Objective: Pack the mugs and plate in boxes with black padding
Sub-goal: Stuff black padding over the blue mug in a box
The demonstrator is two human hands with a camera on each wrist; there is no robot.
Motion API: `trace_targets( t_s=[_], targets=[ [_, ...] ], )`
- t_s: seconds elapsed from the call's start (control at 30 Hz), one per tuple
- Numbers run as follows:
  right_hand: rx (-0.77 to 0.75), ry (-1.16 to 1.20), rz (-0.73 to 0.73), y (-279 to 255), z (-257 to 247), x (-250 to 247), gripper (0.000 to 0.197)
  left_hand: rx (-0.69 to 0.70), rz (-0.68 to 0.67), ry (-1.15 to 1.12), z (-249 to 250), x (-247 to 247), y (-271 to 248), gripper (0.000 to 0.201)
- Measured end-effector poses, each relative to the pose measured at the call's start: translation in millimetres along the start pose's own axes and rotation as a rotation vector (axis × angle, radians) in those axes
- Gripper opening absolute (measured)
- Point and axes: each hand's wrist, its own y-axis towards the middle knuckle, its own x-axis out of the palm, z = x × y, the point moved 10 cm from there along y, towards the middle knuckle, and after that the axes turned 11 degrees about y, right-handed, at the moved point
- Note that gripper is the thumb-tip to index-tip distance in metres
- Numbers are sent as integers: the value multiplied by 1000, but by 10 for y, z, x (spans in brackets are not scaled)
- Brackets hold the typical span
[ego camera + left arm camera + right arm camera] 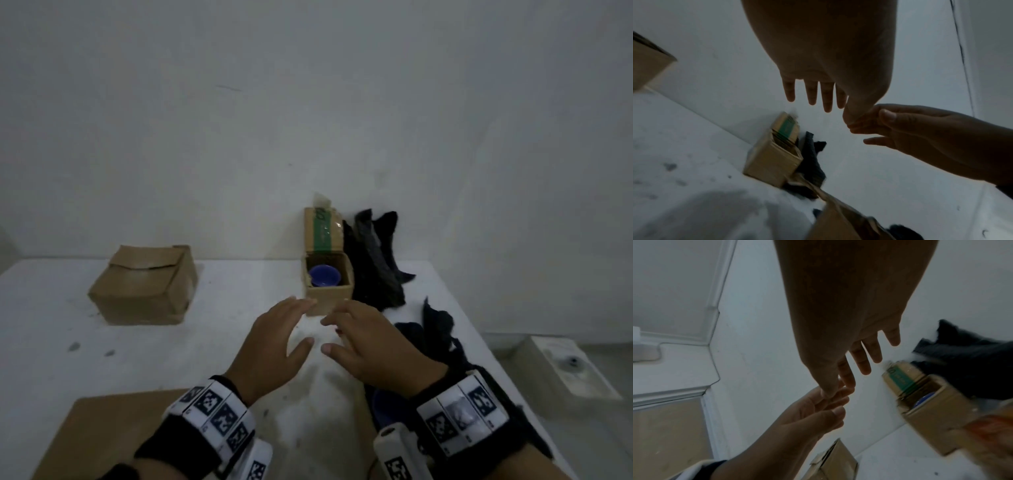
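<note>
A small open cardboard box (329,298) stands near the wall with a blue mug (323,275) inside and its green-taped lid flap (323,229) upright. Black padding (373,260) is heaped just right of it. My left hand (301,322) and right hand (334,334) hover side by side just in front of the box, fingers straight, holding nothing. The left wrist view shows the left hand's fingers (812,95) spread above the box (774,159). In the right wrist view the right hand's fingers (863,360) point at the box (925,415). A blue item (382,404) lies mostly hidden under my right wrist.
A closed cardboard box (144,284) sits at the table's back left. Flat cardboard (102,428) lies at the front left. More black padding (435,332) trails along the table's right edge. A white block (565,366) sits on the floor to the right.
</note>
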Motion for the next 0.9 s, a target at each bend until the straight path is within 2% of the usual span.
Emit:
trace_targets(
  t_s=[0.13, 0.27, 0.43, 0.67, 0.8, 0.9],
  targets=[
    [72, 32, 19, -670, 566, -368, 50, 60, -41, -73, 863, 480, 132, 51],
    [146, -27, 22, -1216, 1120, -536, 41, 55, -174, -58, 1475, 995, 222, 56],
    [279, 6, 19, -1681, 1636, -619, 67, 78, -343, 29, 1895, 1520, 304, 62],
    [432, 92, -65, -2007, 2067, -361, 92, 40, -460, 161, 1948, 1900, 343, 68],
    [493, 245, -22, -1987, 2207, -180, 74, 23, -436, 195, 1935, 1937, 392, 61],
    [489, 252, 81, -1900, 2273, -190, 43, 14, -403, 178, 1966, 1950, 459, 56]
  ],
)
